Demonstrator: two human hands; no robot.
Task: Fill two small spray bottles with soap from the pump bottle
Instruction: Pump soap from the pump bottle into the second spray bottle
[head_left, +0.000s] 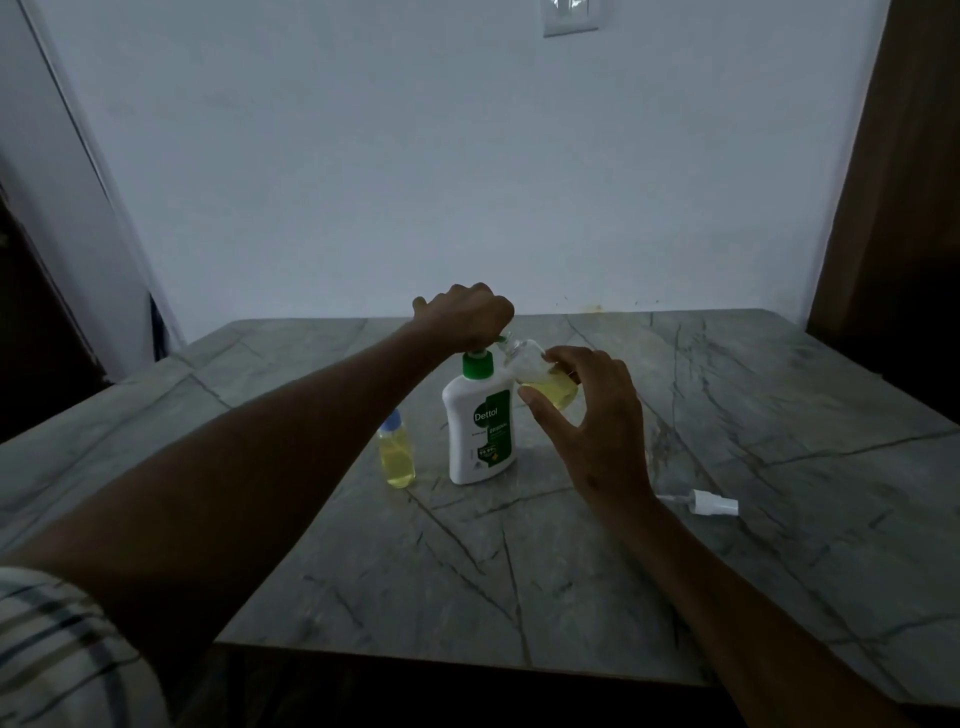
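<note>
Your left hand (467, 312) is curled over the head of the white pump bottle (480, 431) standing mid-bench, while your right hand (587, 410) pinches the small open spray bottle (543, 376) tilted with its neck at the spout, part full of yellow soap. That little bottle looks light, clear and likely slick with soap, so grip its body low between thumb and fingers. The other spray bottle (397, 452) stands capped just left of the pump, and a loose sprayer top (709, 502) lies on the bench (779, 415) to the right.

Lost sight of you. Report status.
Left hand pressing pump bottle. Right hand holds open bottle at spout. Capped bottle full. Nothing blocking.
</note>
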